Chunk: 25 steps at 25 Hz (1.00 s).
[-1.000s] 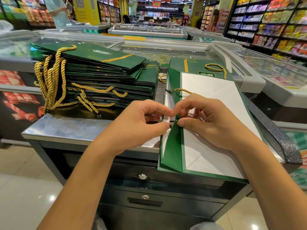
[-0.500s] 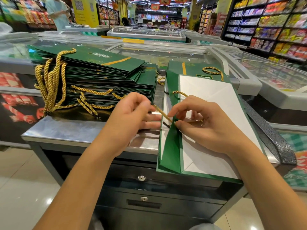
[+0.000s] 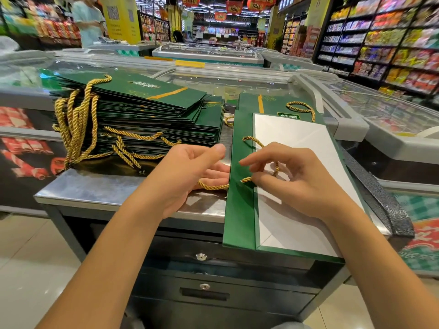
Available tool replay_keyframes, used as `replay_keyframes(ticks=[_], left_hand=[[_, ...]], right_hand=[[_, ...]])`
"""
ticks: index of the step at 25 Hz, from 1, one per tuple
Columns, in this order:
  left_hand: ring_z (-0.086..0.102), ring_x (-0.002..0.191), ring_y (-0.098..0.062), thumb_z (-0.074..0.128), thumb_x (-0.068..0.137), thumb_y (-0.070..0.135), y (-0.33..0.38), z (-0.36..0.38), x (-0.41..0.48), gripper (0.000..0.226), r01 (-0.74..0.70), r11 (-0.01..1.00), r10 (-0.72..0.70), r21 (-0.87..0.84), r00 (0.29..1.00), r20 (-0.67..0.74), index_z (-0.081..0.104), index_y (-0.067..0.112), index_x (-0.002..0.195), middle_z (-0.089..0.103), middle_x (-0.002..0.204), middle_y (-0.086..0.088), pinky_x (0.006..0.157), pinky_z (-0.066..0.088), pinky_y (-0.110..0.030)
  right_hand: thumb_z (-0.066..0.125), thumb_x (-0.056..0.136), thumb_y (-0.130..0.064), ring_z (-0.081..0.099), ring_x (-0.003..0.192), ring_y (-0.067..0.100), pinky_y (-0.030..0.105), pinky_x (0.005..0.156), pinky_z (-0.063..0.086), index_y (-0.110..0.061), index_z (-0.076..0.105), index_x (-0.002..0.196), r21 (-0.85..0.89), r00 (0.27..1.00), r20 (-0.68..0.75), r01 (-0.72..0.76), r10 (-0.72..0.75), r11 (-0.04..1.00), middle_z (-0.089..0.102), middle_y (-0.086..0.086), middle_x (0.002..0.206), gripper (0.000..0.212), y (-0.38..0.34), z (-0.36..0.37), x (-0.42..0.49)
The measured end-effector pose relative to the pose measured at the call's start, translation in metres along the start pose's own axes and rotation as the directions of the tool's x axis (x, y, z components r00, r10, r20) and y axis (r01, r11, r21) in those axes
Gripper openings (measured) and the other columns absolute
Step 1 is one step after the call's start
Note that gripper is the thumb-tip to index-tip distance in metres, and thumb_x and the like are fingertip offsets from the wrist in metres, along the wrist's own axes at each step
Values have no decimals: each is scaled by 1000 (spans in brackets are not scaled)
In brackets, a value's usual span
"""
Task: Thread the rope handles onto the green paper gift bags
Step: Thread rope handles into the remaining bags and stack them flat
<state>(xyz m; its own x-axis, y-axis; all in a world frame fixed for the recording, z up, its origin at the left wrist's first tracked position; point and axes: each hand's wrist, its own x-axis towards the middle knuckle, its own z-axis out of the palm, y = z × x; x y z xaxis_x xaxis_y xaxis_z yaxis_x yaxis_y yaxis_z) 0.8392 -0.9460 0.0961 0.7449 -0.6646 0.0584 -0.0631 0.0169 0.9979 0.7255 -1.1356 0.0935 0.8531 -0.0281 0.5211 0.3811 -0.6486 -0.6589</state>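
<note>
Rope handle [image 3: 211, 186] drawn further left through green bag [image 3: 240, 210] edge | left hand [image 3: 190, 172] curls round its end | right hand [image 3: 297, 181] pinches its loop | bag flat on desk [image 3: 95, 191] beside stacked bags [image 3: 142, 110]

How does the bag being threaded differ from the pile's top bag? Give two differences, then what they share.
The bag being threaded shows its white inside; the pile's top bag shows only green outside. The first bag's rope loops loosely across it; the top bag's handle hangs over the pile's left edge. Both are green paper with gold rope.
</note>
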Motion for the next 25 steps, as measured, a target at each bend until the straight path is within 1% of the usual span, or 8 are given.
replay_keyframes(ticks=[5, 8, 10, 14, 17, 19, 23, 25], left_hand=[[66, 60, -8, 71, 92, 15, 1, 4, 7, 14, 18, 992, -16, 128, 1000, -17, 76, 2, 90, 74, 72, -2, 58, 53, -17], [65, 57, -6, 72, 90, 7, -1, 5, 6, 6, 14, 994, -10, 111, 999, -43, 74, 1, 88, 74, 67, 0, 55, 53, -18], [66, 57, -8, 73, 89, 7, -2, 6, 4, 5, 5, 993, 2, 117, 998, -61, 73, 2, 87, 74, 69, -2, 55, 54, -18], [68, 61, -13, 74, 89, 8, -4, 5, 0, 9, -4, 989, 14, 145, 998, -68, 73, 0, 91, 76, 77, -11, 57, 55, -20], [70, 63, -14, 74, 90, 10, -5, 6, -2, 8, -3, 982, 18, 190, 997, -74, 72, 2, 90, 76, 76, -8, 59, 57, -22], [71, 65, -16, 74, 90, 11, -5, 6, -2, 9, -8, 980, 23, 199, 997, -76, 73, 2, 90, 77, 78, -9, 61, 58, -24], [70, 67, -17, 72, 92, 11, -5, 5, -2, 12, -26, 983, 38, 182, 997, -60, 73, -1, 93, 77, 80, -13, 65, 61, -26], [70, 65, -16, 71, 92, 10, -5, 5, -3, 12, -32, 985, 41, 170, 998, -51, 73, -2, 93, 76, 77, -10, 63, 60, -25]], right_hand=[[69, 89, 0, 66, 97, 20, 35, 86, 54, -19, 75, 107, 109, 980, -194, -28, 49, 994, 72, 3, 100, 27, 1, 0, -2], [74, 89, -14, 60, 74, 15, 30, 66, 46, -18, 74, 94, -83, 885, -464, -92, 43, 992, 67, 1, 84, 6, 2, -1, 0], [75, 88, -30, 49, 58, 15, 32, 56, 39, -16, 67, 76, -293, 821, -571, -200, -3, 935, 57, -2, 64, 21, 4, 1, -3], [68, 83, -58, 53, 59, 16, 38, 67, 44, -21, 56, 63, -507, 885, -428, -404, 185, 761, 55, -7, 57, 44, 1, 11, -2], [72, 83, -39, 52, 61, 9, 36, 70, 41, -22, 60, 65, -419, 904, -276, -418, 326, 806, 58, -8, 60, 28, 4, 1, -2], [70, 88, -30, 50, 58, 5, 31, 64, 39, -22, 63, 73, -357, 920, -232, -382, 315, 852, 61, -9, 63, 18, 4, -3, -7], [57, 102, -14, 56, 55, 13, 24, 54, 42, -8, 55, 97, 173, 922, -230, -277, 312, 945, 75, 6, 80, 8, -1, -6, -10], [59, 100, -10, 52, 55, 16, 26, 54, 39, -13, 57, 109, 237, 955, -177, -191, 236, 953, 75, 12, 83, 9, -4, -9, -12]])
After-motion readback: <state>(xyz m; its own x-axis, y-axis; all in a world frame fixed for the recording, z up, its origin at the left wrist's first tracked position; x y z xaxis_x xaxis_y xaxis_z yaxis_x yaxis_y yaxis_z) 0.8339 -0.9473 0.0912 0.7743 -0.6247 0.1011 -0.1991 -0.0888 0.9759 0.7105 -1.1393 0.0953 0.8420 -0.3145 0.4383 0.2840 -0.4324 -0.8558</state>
